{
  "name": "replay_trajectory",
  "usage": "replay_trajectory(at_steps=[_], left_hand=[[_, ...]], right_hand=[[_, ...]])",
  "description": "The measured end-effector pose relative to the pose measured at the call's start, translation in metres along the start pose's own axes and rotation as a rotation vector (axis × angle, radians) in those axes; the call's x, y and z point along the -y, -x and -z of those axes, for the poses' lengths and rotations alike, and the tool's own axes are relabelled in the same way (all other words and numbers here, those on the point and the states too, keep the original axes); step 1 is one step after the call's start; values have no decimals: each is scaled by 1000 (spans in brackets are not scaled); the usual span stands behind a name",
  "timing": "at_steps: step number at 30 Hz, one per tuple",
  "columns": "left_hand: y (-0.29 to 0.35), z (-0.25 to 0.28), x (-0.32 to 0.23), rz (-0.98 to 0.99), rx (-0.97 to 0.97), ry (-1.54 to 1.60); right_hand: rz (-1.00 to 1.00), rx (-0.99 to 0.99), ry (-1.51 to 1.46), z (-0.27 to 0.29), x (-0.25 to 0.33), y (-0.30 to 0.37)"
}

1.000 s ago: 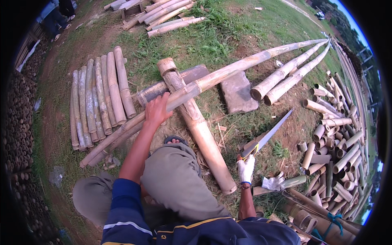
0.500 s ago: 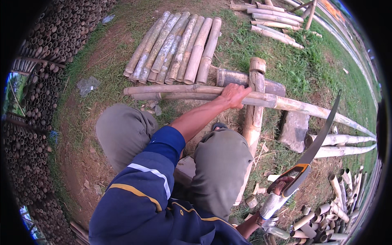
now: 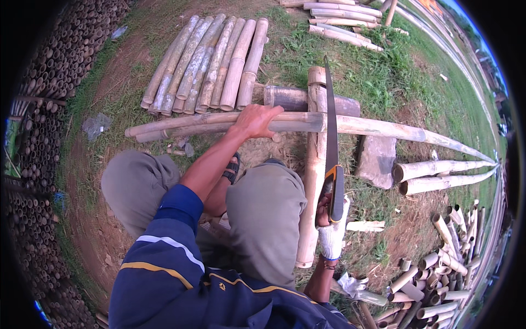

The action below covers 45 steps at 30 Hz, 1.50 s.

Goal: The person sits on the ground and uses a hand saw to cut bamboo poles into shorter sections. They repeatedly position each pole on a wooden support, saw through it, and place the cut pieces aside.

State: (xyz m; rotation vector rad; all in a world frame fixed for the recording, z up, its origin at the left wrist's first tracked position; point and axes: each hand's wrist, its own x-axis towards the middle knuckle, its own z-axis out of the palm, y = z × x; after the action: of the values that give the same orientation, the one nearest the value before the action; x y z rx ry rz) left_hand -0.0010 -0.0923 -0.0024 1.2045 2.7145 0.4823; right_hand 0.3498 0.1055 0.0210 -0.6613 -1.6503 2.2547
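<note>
So the bare left hand [image 3: 256,120]'s wrapped over a long tan bamboo pole [image 3: 378,126], white-gloved right hand [image 3: 333,227] gripping an orange-and-black-handled steel handsaw [image 3: 332,142]; can't tell if the blade's touching.

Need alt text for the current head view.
A person's bare left hand holds a long bamboo pole across a bamboo support; the white-gloved right hand holds a saw, its blade overlapping the pole in view. A row of cut bamboo lies at upper left, a pile at lower right.
</note>
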Motion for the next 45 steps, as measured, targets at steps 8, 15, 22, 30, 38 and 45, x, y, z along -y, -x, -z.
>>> replay_trajectory(at_steps=[8, 15, 22, 30, 38, 45], left_hand=[[5, 1, 0, 38, -20, -29], [-3, -15, -4, -47, -235, -96], [-25, -3, -20, 135, 84, -25], [-25, 9, -29, 193, 111, -8], [-29, 4, -27, 225, 118, -17], [-29, 7, -27, 157, 86, -35]], right_hand=[[-158, 214, -477, 21, -74, -35], [11, 83, 61, -9, -35, -20], [70, -33, 77, -48, -3, -18], [-45, 95, 157, -10, -13, 11], [98, 63, 363, -23, -30, -13], [187, 44, 408, -68, -7, -77]])
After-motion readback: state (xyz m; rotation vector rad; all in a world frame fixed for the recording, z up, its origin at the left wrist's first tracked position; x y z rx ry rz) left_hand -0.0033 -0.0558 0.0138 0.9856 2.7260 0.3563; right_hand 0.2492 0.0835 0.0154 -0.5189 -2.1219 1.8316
